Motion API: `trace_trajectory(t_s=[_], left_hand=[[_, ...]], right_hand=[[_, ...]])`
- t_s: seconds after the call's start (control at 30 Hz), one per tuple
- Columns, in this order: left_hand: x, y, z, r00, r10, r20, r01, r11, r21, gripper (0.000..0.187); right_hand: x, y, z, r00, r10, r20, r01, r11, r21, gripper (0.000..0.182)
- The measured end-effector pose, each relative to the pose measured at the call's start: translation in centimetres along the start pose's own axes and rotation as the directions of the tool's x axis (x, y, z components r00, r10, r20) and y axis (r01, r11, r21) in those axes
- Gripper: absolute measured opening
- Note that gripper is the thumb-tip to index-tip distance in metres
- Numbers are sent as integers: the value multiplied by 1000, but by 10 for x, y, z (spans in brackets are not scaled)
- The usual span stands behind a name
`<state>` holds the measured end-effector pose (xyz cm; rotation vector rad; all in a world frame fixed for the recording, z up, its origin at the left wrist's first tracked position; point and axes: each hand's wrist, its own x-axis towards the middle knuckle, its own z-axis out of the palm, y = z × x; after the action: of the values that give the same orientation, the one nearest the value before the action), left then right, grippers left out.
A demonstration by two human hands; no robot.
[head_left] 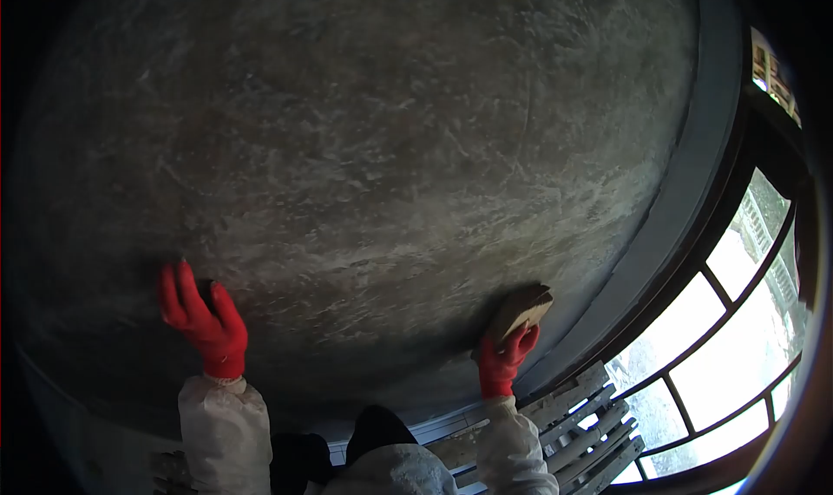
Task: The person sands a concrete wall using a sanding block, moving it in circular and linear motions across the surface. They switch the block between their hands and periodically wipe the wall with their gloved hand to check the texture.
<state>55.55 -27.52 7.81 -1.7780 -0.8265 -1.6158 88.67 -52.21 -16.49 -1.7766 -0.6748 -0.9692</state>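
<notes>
A rough grey plastered surface with pale scuffs and streaks fills most of the head view. My left hand, in a red glove, is at its lower left with fingers apart and fingertips right at the surface; nothing shows in it. On the right, my right hand, gloved in red too, grips a wooden block. The block lies up close to the plaster, tilted, its pale worn face turned toward the window side. White dusty sleeves cover both forearms.
A smooth grey border strip curves along the plaster's right edge. Beyond it stands a dark-framed window with bright light behind. Wooden slats lie below at right, and my dark-clad legs show at the bottom.
</notes>
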Motion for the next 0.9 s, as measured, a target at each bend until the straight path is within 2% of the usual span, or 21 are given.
trace_trajectory(t_s=[0.1, 0.2, 0.27, 0.37, 0.4, 0.43, 0.47, 0.5, 0.57, 0.6, 0.7, 0.8, 0.83, 0.9], left_hand=[[1, -4, 0, 997, 73, -2, -73, 997, -32, 49], [-1, -3, 0, 998, 45, 35, -44, 999, -31, 48], [-1, -5, 1, 998, 62, -1, -62, 998, 0, 47], [-3, -8, -1, 998, 43, 44, -41, 998, -45, 49], [-4, -9, -2, 999, 41, 29, -39, 998, -46, 49], [-4, -9, -3, 998, 58, 37, -55, 996, -70, 49], [-3, -10, -2, 996, 77, 44, -72, 993, -92, 49], [-3, -9, 1, 997, 74, 27, -71, 994, -88, 49], [-4, -8, 4, 994, 108, -17, -110, 986, -123, 48], [-4, -7, 4, 994, 107, -22, -109, 987, -116, 48], [-1, -9, 2, 989, 146, -12, -147, 980, -138, 47], [1, -8, 6, 988, 150, -33, -153, 979, -133, 46], [1, -8, 6, 988, 151, -33, -154, 978, -141, 46], [-1, -11, 4, 988, 150, -33, -153, 977, -148, 46]], right_hand=[[53, -20, -6, 996, -74, -48, 75, 997, 17, 100], [181, -92, -32, 966, -175, -191, 175, 984, -18, 87], [246, -125, -40, 934, -232, -273, 240, 971, -5, 89], [250, -136, -34, 928, -181, -326, 164, 983, -80, 90], [224, -130, -30, 937, -175, -302, 162, 984, -70, 88], [187, -119, -22, 963, -93, -252, 73, 994, -85, 88], [138, -101, -11, 977, -73, -202, 62, 996, -61, 91], [88, -82, -1, 976, -124, -177, 117, 992, -48, 99], [-11, -51, 12, 997, -36, -63, 34, 999, -34, 105], [-32, -45, 15, 1000, -4, -1, 4, 1000, -18, 106], [30, -79, 4, 990, -104, -94, 106, 994, 19, 98], [161, -148, -19, 961, -169, -220, 178, 984, 23, 89], [202, -172, -30, 935, -253, -248, 260, 966, -3, 89], [256, -214, -41, 931, -223, -288, 241, 970, 31, 90]])
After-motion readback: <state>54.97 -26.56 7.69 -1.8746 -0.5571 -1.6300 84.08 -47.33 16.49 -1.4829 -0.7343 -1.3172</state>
